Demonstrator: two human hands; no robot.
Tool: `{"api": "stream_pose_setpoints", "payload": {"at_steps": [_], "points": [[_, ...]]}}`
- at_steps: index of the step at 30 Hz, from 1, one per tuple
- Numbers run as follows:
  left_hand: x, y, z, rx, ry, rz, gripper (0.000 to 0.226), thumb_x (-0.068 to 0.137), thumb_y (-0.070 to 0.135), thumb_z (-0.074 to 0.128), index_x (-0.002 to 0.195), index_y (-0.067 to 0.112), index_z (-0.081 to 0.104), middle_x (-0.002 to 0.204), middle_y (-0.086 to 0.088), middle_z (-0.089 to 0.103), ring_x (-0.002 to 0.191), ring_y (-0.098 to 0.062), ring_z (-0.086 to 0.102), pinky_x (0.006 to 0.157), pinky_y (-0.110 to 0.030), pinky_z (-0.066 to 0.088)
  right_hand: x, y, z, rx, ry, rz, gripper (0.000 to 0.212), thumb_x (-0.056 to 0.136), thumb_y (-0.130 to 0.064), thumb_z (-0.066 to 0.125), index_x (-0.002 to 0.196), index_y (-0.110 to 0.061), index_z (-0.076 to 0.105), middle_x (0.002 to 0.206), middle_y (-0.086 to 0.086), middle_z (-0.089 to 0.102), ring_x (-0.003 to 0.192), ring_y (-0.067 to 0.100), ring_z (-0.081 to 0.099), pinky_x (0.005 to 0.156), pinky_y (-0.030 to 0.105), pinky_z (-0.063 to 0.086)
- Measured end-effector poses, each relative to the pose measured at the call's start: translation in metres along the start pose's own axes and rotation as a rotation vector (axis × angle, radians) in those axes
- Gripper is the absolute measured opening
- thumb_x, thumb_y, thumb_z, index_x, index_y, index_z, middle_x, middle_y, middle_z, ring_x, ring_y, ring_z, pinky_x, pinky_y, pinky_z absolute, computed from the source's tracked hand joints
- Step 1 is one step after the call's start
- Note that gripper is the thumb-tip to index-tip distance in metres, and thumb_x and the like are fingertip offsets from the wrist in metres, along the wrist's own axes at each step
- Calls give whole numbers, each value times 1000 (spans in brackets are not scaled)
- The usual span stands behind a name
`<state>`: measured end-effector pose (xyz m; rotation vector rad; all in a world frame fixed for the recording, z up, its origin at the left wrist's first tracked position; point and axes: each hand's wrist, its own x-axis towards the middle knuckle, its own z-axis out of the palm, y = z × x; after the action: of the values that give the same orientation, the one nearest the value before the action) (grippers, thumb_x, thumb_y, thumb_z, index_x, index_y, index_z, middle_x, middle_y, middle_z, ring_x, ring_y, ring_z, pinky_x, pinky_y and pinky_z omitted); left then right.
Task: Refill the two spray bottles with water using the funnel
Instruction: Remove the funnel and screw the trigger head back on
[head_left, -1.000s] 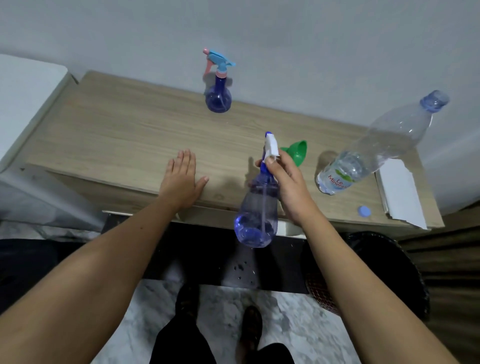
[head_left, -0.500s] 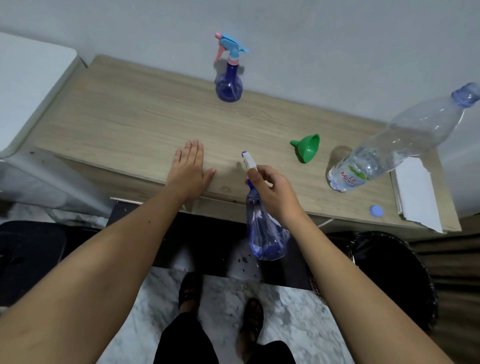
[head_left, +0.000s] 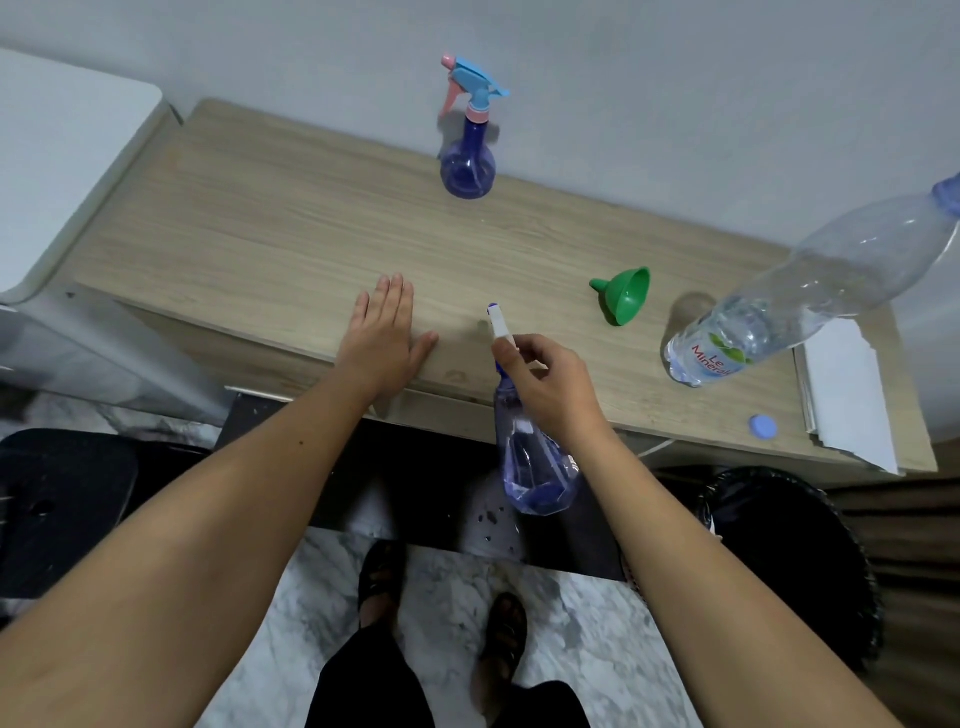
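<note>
**Person holds a spray bottle over the desk edge, other refill items on the desktop**

Far left: a white unit (head_left: 62, 171) stands beside a light wood desk (head_left: 291, 218) set against a pale wall. A dark stool seat (head_left: 62, 499) sits at lower left.

Left hand (head_left: 382, 340) lies flat, palm down, on the desk's front edge; fingers straight & together, thumb out to the side, holding nothing.

At the back of the desk, near the wall, stands spray bottle w/ pink-and-blue trigger (head_left: 467, 145): upright, blue-tinted body, trigger head screwed on.

Right of center, right hand (head_left: 550, 389) grips the neck of the second spray bottle (head_left: 537, 462); fingers & thumb curled round it just under its white nozzle head. The bottle's clear blue body hangs below the hand, in front of the desk edge, off the surface. Some blue liquid shows at its base.

Further right, a green funnel (head_left: 626, 296) lies on its side on the desk, spout pointing left, apart from both bottles.

Next, a large clear water bottle (head_left: 810, 296) stands on the desk, uncapped, partly filled. Its blue cap (head_left: 762, 427) lies near the front edge, just beside a stack of white paper (head_left: 844, 384) at the desk's right end.

Bottom: marble-look floor, person's feet in dark sandals; a black bin (head_left: 789, 561) at lower right.
</note>
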<state>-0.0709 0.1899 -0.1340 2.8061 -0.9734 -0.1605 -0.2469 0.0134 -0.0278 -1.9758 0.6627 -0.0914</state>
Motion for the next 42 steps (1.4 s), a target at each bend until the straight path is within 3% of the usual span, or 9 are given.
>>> {"api": "stream_pose_setpoints", "payload": {"at_steps": [5, 13, 20, 27, 30, 33, 36, 39, 42], "points": [[0, 0, -1, 4, -7, 0, 85, 105, 59, 31, 165, 2, 14, 174, -17, 11, 162, -31, 7, 130, -48, 4, -2, 0, 1, 34, -49, 17, 44, 102, -58, 57, 122, -22, 73, 96, -14, 67, 65, -1, 58, 63, 11, 43], [0, -1, 1, 13, 8, 4, 88, 102, 64, 21, 164, 1, 19, 173, -19, 16, 161, -33, 12, 129, -49, 8, -2, 0, 1, 4, -14, 20, 33, 99, -55, 64, 106, -25, 75, 89, -12, 70, 69, 8, 62, 68, 23, 49], [0, 0, -2, 6, -13, 5, 85, 105, 59, 33, 164, 1, 15, 174, -19, 13, 162, -32, 9, 130, -49, 6, -5, -2, -2, 34, -44, 70, 44, 100, -59, 59, 125, -25, 71, 108, -14, 69, 88, 13, 70, 75, 23, 49], [0, -1, -1, -7, -5, 3, 95, 97, 68, 10, 164, 1, 16, 174, -18, 13, 162, -32, 9, 130, -49, 6, -2, -2, 2, -13, -28, 53, 37, 97, -58, 66, 100, -23, 77, 84, -12, 69, 71, 13, 63, 75, 35, 54], [0, -1, -1, -9, -12, 0, 93, 99, 66, 13, 165, 1, 14, 174, -18, 11, 162, -31, 7, 130, -49, 4, -5, -3, -1, -33, -38, 47, 39, 96, -59, 66, 113, -26, 77, 93, -16, 71, 74, 21, 69, 77, 38, 58], [0, 6, -4, -24, -27, -23, 89, 102, 63, 21, 165, 1, 12, 174, -19, 8, 162, -33, 5, 130, -50, 4, -9, -6, -6, -15, -30, 6, 44, 91, -56, 73, 124, -28, 72, 109, -17, 72, 56, 7, 57, 62, 24, 47], [-4, 16, -5, -115, -33, -27, 84, 105, 52, 45, 164, -2, 16, 172, -25, 7, 161, -39, 2, 130, -51, 2, -9, -9, -11, 56, 10, -28, 57, 76, -61, 81, 123, -31, 69, 116, -15, 72, 55, 0, 52, 61, 20, 45], [-17, 28, -6, -348, -6, 116, 78, 98, 45, 57, 157, -1, 37, 168, -27, 25, 159, -42, 14, 130, -53, 8, -5, -11, -21, 136, 43, -43, 53, 67, -64, 82, 111, -37, 70, 112, -10, 71, 63, 1, 58, 68, 33, 55], [-32, 46, -9, -630, -4, 222, 73, 82, 39, 50, 145, 3, 54, 152, -19, 53, 151, -36, 39, 125, -54, 30, 1, -12, -34, 208, 54, -72, 52, 63, -68, 88, 106, -44, 72, 111, -7, 65, 67, 12, 62, 78, 43, 57]]}}
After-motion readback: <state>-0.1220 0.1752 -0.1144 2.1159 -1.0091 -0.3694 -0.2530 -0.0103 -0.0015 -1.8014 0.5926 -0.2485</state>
